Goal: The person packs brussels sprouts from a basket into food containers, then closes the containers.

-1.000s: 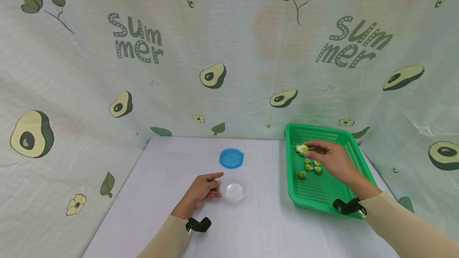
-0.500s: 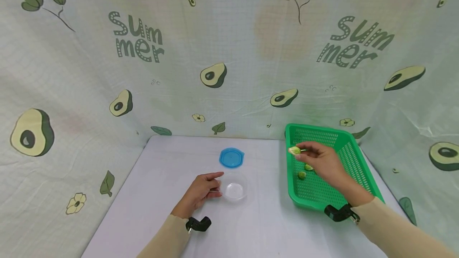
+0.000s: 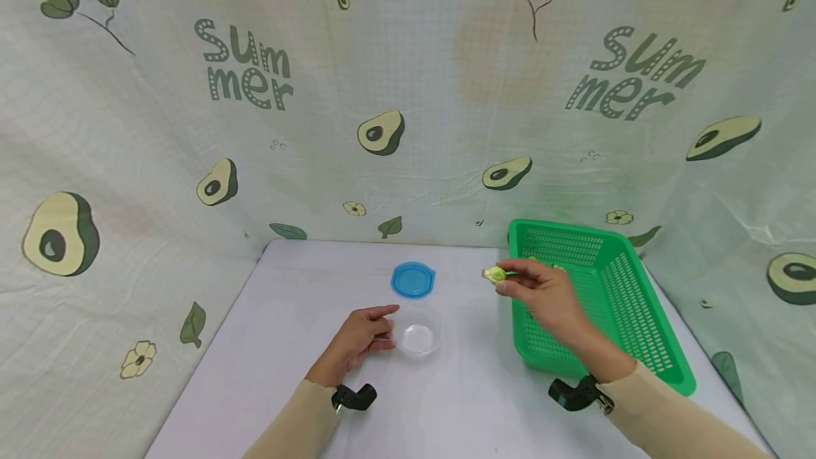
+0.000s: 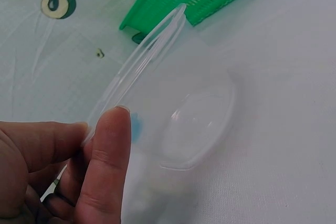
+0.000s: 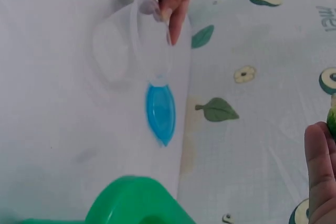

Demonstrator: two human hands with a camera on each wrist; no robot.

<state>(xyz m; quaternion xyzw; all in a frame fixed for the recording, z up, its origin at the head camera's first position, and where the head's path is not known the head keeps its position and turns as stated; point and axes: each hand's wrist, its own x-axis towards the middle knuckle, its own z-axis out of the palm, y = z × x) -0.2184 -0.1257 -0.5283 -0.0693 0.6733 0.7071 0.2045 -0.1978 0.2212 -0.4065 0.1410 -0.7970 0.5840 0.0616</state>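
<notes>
My left hand point(image 3: 360, 338) pinches the near-left rim of a clear plastic container point(image 3: 418, 340), which stands upright on the table. In the left wrist view, the thumb and a finger are on the rim of that container point(image 4: 205, 129), and its inside holds nothing visible. My right hand point(image 3: 548, 296) holds a pale green Brussels sprout point(image 3: 494, 274) between thumb and fingertips, above the table just left of the green basket point(image 3: 659, 346). Only the edge of the sprout point(image 5: 332, 121) shows in the right wrist view. Most of the sprouts in the basket are hidden behind my right hand.
A blue lid point(image 3: 413, 280) lies flat on the white table point(image 3: 274, 317), just behind the container. The perforated basket stands at the right. A printed cloth point(image 3: 433, 91) hangs behind the table and along both sides.
My right hand has moved left with the Brussels sprout, from over the basket to past its left rim. The basket's near end has swung slightly right. My left hand and the container stay put.
</notes>
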